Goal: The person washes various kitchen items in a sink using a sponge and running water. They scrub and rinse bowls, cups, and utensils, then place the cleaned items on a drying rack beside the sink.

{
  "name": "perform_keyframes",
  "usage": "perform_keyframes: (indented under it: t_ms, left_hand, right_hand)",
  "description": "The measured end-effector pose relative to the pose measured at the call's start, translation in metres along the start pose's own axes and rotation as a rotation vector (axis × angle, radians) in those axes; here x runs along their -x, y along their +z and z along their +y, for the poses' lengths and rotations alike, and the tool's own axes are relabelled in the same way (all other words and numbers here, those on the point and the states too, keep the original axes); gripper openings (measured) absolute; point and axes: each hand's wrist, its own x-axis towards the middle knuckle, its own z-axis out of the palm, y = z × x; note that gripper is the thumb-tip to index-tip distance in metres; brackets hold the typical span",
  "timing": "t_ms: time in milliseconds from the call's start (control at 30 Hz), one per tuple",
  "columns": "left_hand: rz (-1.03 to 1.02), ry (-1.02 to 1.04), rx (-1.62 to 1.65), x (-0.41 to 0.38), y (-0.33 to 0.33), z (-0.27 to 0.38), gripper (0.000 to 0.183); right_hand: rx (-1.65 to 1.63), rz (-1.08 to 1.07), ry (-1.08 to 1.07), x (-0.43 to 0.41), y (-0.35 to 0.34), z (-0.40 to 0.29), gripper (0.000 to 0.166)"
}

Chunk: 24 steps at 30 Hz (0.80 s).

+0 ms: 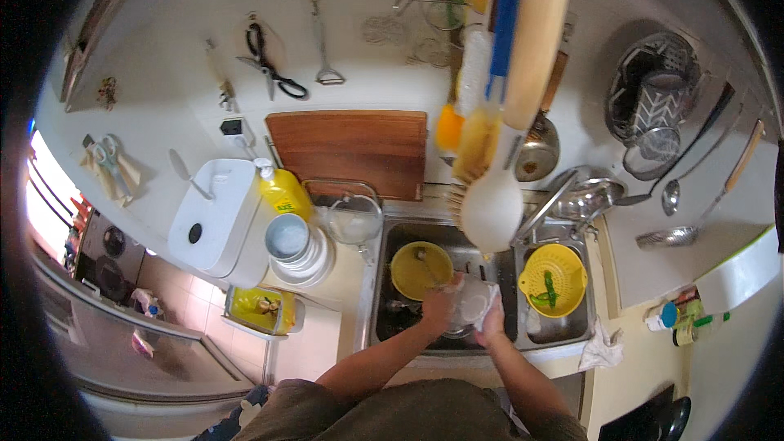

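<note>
Over the left basin (pixel 386 318) of a metal double sink, my left hand (pixel 438 306) grips the left side of a pale, see-through bowl or container (pixel 468 303). My right hand (pixel 492 321) holds its right side, with a whitish cloth (pixel 493 297) between palm and wall. Blur hides its exact shape. Just behind my left hand sits a yellow bowl (pixel 407 269) with a spoon-like utensil and liquid in it. Beneath my hands, part of a glass or metal dish (pixel 458 332) shows. In the right basin stands a yellow colander (pixel 572 275) holding green peppers (pixel 550 291).
A scrubbing brush (pixel 493 208) hangs close above the sink. Left of it are stacked bowls (pixel 288 237), a yellow soap bottle (pixel 285 193) and a white bin (pixel 214 220). A wooden cutting board (pixel 349 153) leans on the wall. A rag (pixel 602 348) lies at the right edge.
</note>
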Motion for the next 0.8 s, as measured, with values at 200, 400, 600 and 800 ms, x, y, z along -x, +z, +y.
perform_keyframes:
  t_ms: [200, 400, 600, 800]
  left_hand:
    - [-0.099, -0.366, 0.207, -0.017, 0.0, 0.052, 0.034]
    - [-0.215, -0.599, 0.884, -0.027, -0.003, 0.06, 0.03]
    - [-0.256, -0.939, 1.084, -0.039, -0.03, 0.068, 0.018]
    - [-0.032, -0.901, 1.216, -0.025, -0.035, 0.098, 0.022]
  right_hand:
    - [1.097, 0.01, -0.341, 0.009, 0.025, -0.047, 0.06]
    - [1.591, 0.034, -0.698, 0.044, 0.053, -0.05, 0.065]
    - [1.8, -0.369, -1.213, 0.057, 0.06, -0.063, 0.067]
    - [1.366, -0.159, -1.023, 0.014, 0.024, -0.039, 0.066]
